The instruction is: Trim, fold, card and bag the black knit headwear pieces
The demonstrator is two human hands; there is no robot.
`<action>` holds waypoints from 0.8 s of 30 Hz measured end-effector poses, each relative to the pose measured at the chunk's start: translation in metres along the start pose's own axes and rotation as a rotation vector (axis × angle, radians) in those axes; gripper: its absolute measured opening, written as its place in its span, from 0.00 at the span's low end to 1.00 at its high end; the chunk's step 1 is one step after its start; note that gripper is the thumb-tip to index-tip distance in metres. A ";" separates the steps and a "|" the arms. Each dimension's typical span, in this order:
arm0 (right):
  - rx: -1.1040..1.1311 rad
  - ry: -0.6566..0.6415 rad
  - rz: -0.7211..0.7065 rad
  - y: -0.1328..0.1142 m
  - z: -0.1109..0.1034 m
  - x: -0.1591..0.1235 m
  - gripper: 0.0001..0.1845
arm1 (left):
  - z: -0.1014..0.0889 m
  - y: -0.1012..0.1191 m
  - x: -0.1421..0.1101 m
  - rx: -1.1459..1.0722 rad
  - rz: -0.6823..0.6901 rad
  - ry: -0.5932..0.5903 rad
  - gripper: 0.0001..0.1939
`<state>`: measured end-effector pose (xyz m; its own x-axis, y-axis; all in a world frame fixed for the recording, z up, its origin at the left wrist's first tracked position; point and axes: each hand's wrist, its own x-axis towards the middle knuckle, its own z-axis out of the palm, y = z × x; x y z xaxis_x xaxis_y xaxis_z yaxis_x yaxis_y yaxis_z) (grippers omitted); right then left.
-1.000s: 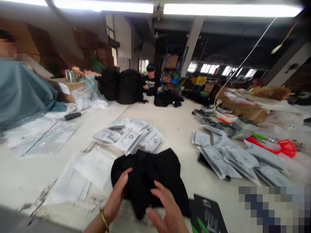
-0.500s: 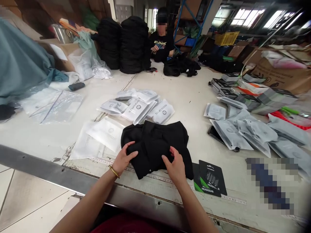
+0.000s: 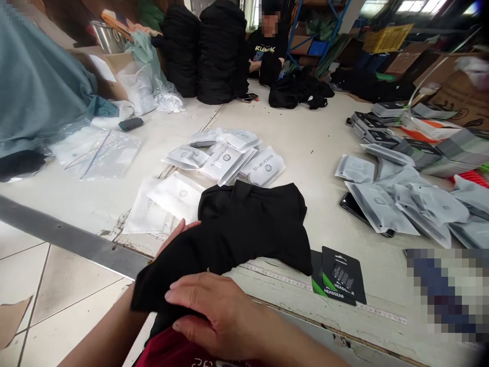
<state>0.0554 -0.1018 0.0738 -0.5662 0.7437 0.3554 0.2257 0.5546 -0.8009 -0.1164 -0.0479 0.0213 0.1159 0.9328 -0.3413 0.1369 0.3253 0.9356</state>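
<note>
A black cloth piece [image 3: 248, 229], loosely folded, lies at the table's front edge, one end drawn out toward my body at the lower left. That end drapes over my left hand [image 3: 178, 235], which bears it from beneath. Two of its fingers show straight along the cloth's far edge; the thumb and palm are hidden. My right hand [image 3: 217, 311] is at the near side of the drawn-out end, the cloth's edge between its fingers and thumb. To the cloth's right lie two black cards [image 3: 344, 275] printed "HEADGEAR".
Flat white pouches [image 3: 175, 196] lie left of the cloth, filled pouches [image 3: 229, 160] behind it. More filled pouches [image 3: 405, 199], a phone [image 3: 357, 210] and small boxes [image 3: 428, 148] are at right. A co-worker [image 3: 267, 51] sits across the table beside tall black cloth stacks [image 3: 221, 51].
The cloth's left end has been pulled toward my body and raised. My left hand has gone under it, and my right hand has moved left across it. The view has shifted.
</note>
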 end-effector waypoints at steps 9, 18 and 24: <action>-0.662 0.204 0.424 0.145 -0.057 0.001 0.25 | -0.055 -0.004 -0.017 0.166 -0.126 -0.254 0.27; -0.594 0.365 0.279 0.126 -0.080 0.014 0.05 | -0.035 0.011 -0.029 0.808 0.236 0.193 0.12; -0.164 0.787 0.441 0.032 -0.119 -0.053 0.15 | -0.042 0.066 -0.073 0.658 0.489 -0.087 0.10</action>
<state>0.1867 -0.0790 0.0872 0.2876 0.9069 0.3079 0.4371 0.1618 -0.8847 -0.1570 -0.0884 0.1119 0.3840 0.9214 0.0599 0.5968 -0.2972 0.7453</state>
